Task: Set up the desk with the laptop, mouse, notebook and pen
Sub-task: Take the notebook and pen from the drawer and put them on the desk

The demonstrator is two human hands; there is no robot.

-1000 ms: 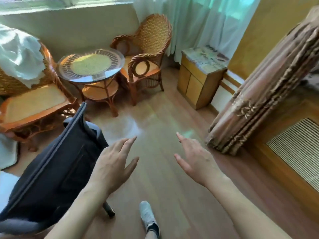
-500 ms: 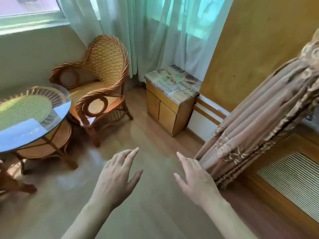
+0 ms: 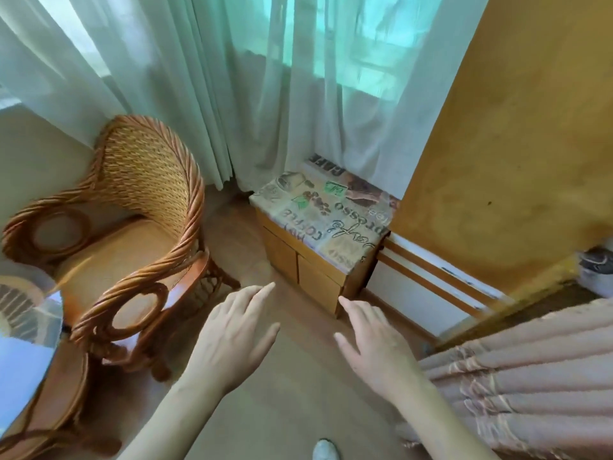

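My left hand [image 3: 234, 336] and my right hand [image 3: 374, 340] are both held out in front of me over the wooden floor, palms down, fingers apart and holding nothing. Neither a laptop, mouse, notebook, pen nor desk is in view. A small wooden cabinet [image 3: 318, 280] with a coffee-print cover stands just beyond my fingertips, against the wall below the curtain.
A wicker armchair [image 3: 132, 234] stands at the left, with a glass-topped round table [image 3: 23, 346] at the left edge. Sheer curtains [image 3: 265, 94] hang behind. An ochre wall [image 3: 514, 144] and pinkish draped fabric [image 3: 517, 376] fill the right. A shoe [image 3: 326, 450] shows below.
The view has swung right and forward: the dark bag and the round table have slid out to the left, and the cabinet is now close ahead. Both hands stay open.
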